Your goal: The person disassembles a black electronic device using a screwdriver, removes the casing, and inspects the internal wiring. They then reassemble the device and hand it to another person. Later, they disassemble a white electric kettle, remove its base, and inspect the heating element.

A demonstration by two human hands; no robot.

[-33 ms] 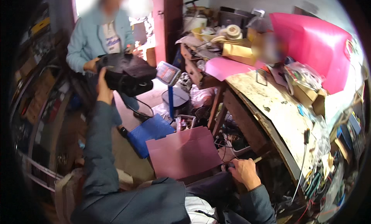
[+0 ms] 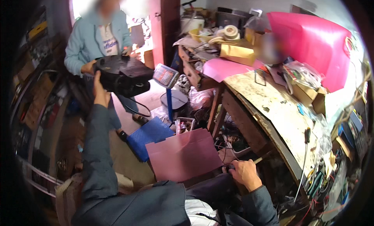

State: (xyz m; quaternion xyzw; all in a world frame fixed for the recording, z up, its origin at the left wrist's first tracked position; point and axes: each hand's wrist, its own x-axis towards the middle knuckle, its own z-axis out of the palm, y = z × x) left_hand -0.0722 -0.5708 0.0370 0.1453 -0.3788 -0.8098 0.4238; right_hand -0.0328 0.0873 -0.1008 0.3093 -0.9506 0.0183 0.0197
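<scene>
My left hand (image 2: 100, 91) reaches out at full arm's length and grips the near left side of a bulky black object (image 2: 126, 76), a case or appliance with a dark loop of cord or strap hanging below it. Facing me, another person (image 2: 95, 39) in a light blue jacket also holds it, one hand (image 2: 89, 67) on its far left side. My right hand (image 2: 246, 174) is low beside my leg, fingers curled round something small and dark that I cannot make out. Near it lies a pink sheet (image 2: 187, 154).
To the right stands a worn workbench (image 2: 269, 101) with a long screwdriver (image 2: 306, 152) on its edge. A blue platform scale (image 2: 150, 136) with a display on a post (image 2: 170, 103) is on the floor. Shelves (image 2: 35, 120) line the left. Pink sheeting (image 2: 311, 46) rises behind the bench.
The view has shifted slightly, so the surroundings sit a little farther left. Both hands keep their holds, and the black object has tilted slightly.
</scene>
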